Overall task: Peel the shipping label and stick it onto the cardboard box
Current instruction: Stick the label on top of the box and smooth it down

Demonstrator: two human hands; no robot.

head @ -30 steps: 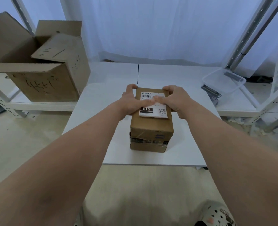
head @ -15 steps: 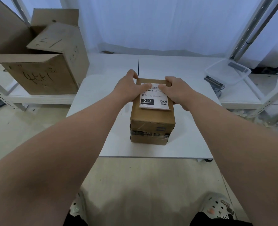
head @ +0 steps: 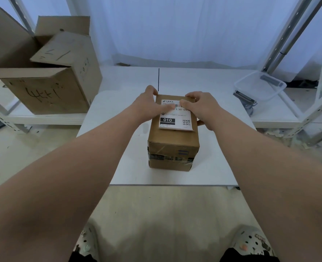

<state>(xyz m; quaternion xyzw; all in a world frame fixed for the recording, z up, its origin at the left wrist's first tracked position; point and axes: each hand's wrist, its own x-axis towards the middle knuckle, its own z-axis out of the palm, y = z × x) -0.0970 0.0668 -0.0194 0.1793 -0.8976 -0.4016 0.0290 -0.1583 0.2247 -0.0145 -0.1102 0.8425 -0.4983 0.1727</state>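
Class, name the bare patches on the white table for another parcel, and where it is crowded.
Table free left, right and in front of the cardboard box. Crowded: box top, with label, left hand, right hand.

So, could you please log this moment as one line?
stage: smoothing label | shipping label: on cardboard box top | left hand: grips box, presses label | right hand: grips box, presses label
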